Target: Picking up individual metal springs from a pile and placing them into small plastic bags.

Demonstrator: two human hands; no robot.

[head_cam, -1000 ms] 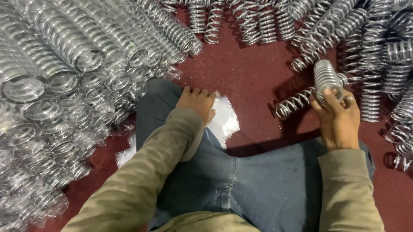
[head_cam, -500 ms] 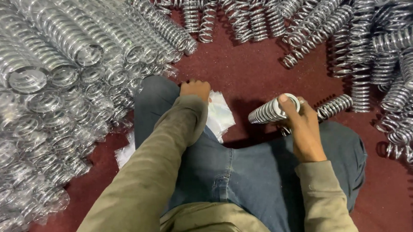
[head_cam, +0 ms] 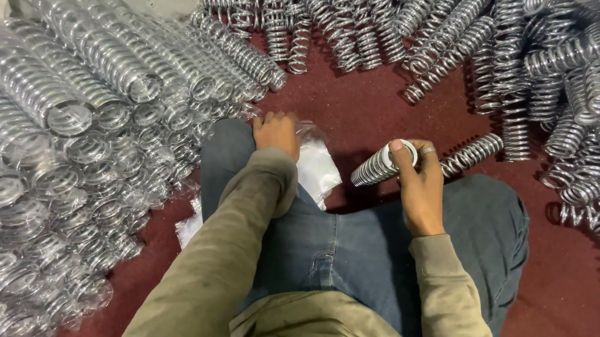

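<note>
Steel spring (head_cam: 383,163), now lifted toward six o'clock in the right hand's (head_cam: 419,189) closed fingers; left hand (head_cam: 277,132) fingers pinch plastic bags (head_cam: 317,167).

Left hand (head_cam: 277,132) rests palm-down; right hand (head_cam: 419,182) raised, fingers curled.

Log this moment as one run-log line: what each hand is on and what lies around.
left hand: on plastic bags | right hand: holds spring | around: bagged springs, loose springs, red floor
</note>
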